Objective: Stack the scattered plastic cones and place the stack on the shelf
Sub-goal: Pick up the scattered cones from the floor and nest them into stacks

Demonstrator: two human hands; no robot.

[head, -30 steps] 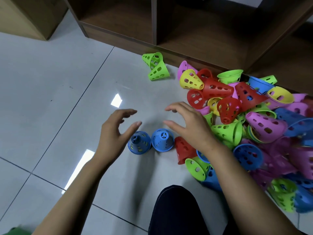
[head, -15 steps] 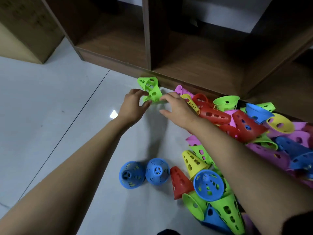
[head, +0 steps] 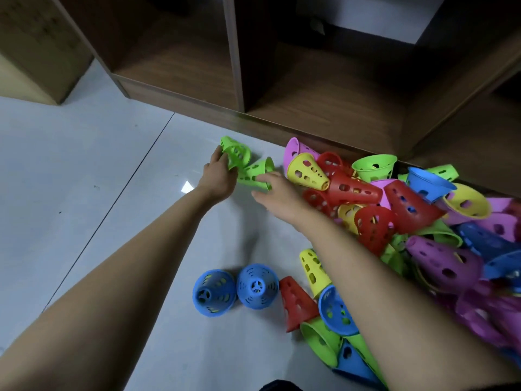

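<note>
A green cone (head: 236, 150) is gripped by the left hand (head: 218, 177), fingers curled round it. A second green cone (head: 253, 172), on its side just beside the first, is touched by the right hand (head: 279, 193); whether it is grasped cannot be told. Both lie on the tiled floor (head: 98, 165), before the shelf (head: 324, 108).

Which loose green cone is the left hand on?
The leftmost green cone, held by the left hand; the second green cone lies at the right hand.

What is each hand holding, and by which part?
Left hand grips a green perforated plastic cone by its side wall; right hand touches the wall of the neighbouring green cone, grip unclear.
</note>
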